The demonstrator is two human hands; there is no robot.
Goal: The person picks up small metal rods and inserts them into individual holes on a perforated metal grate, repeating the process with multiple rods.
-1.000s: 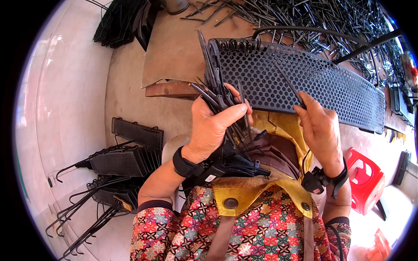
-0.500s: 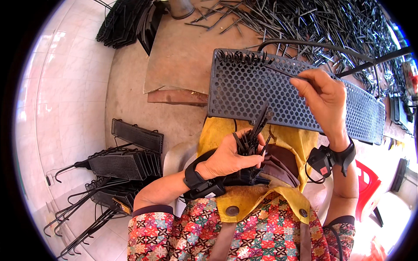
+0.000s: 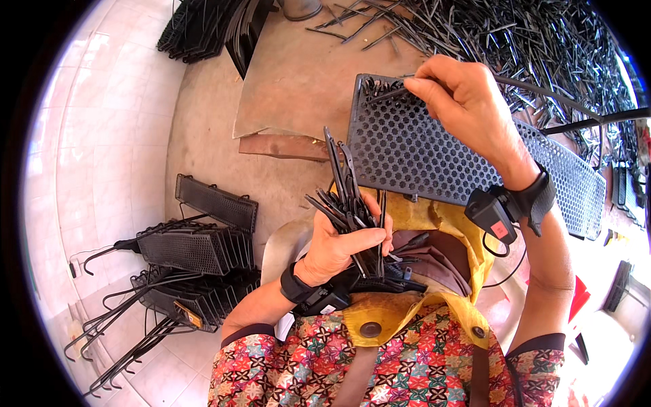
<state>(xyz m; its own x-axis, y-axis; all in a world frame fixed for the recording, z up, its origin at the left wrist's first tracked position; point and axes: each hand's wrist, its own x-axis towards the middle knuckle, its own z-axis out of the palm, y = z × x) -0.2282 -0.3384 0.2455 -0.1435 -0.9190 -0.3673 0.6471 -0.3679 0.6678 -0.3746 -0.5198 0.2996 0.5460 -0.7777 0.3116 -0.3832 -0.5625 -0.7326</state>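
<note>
1. While gripped in the left hand (image 3: 342, 245) as one bunch just below the centre of the frame, overlapping too much for a count: black strips (image 3: 350, 182), fanned upward with thumb laid across.
2. Pinched between thumb and forefinger of the right hand (image 3: 471, 108), at upper centre right: apparently one dark strip (image 3: 390, 96), partly hidden by the fingers, reaching left over the perforated panel. Cannot tell whether touching it.
3. Spanning from upper centre to the right of the frame, below and behind the right hand: one perforated panel (image 3: 434, 149), black, covered in rows of round holes. Along its upper left edge, a cluster of short black pieces (image 3: 371, 87), too tangled to count.
4. Heaped across the upper right: a loose pile (image 3: 515, 54) of many similar strips, beyond counting. Left of it, one brown board (image 3: 298, 88).
5. Stacked at lower left: two bundles of mesh racks, upper bundle (image 3: 183, 247) and lower bundle (image 3: 180, 292), with one single rack (image 3: 215, 202) above. At upper left, one more dark stack (image 3: 196, 30).
6. Strapped to the wrists: two black devices, left device (image 3: 330, 298) with a small white label, right device (image 3: 489, 214) with a pink label. On the lower bundle, one yellow-orange tag (image 3: 188, 314). Too small to read.
7. Worn at lower centre: one yellow apron (image 3: 413, 217) with two dark buttons.
</note>
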